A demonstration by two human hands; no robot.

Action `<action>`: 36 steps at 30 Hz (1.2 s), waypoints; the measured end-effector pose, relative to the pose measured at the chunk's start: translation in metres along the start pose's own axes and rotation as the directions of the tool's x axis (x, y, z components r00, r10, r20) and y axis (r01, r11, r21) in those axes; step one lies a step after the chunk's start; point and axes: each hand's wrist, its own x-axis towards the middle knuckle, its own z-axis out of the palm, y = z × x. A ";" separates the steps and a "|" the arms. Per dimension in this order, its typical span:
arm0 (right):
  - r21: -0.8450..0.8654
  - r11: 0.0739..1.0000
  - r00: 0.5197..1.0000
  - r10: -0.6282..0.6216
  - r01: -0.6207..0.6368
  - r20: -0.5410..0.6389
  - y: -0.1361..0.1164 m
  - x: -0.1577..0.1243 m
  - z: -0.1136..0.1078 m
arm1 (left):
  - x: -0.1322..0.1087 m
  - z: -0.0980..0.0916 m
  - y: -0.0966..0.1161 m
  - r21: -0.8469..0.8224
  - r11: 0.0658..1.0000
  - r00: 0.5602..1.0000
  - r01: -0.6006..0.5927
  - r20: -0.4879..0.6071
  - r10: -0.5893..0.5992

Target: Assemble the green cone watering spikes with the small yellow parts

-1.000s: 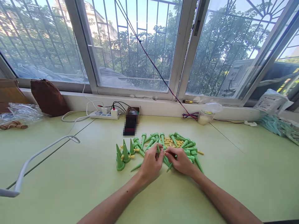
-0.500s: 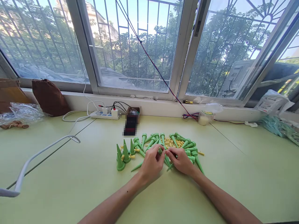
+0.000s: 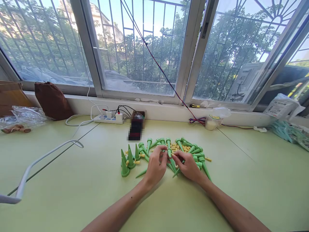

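Note:
My left hand (image 3: 156,163) is closed around a green plastic watering spike (image 3: 169,152), held point down between the hands. Against its side, my right hand (image 3: 187,164) pinches a small yellow valve (image 3: 172,155), mostly hidden by the fingertips. More green spikes (image 3: 193,148) lie in a loose arc around and beyond both hands. Inside that arc is a pile of yellow valves (image 3: 185,149). To the left, several spikes (image 3: 130,159) stand upright on their caps, with yellow valves (image 3: 136,162) fitted at their sides.
A power strip (image 3: 108,119) with plugs and a small box (image 3: 140,116) sit near the window wall. A white cable (image 3: 48,158) crosses the table's left side. A lidded jar (image 3: 212,122) and plastic bags (image 3: 282,129) are at the back right.
The spike in my left hand has come into clear view between the fingers, its point turned downward. My right fingers stay close to it; the things on the table look unchanged.

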 end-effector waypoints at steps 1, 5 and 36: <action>-0.004 1.000 1.000 -0.002 0.002 0.000 0.000 0.000 0.000 | 0.001 0.000 0.000 -0.039 0.999 1.000 0.024 -0.011 -0.024; -0.025 1.000 1.000 -0.018 0.018 -0.003 0.000 0.000 -0.001 | 0.006 -0.001 -0.005 -0.145 0.986 0.996 0.081 -0.021 -0.085; 0.027 1.000 0.999 0.007 -0.006 -0.037 0.000 0.000 -0.002 | 0.003 -0.006 -0.007 0.223 0.966 0.991 -0.130 0.016 0.130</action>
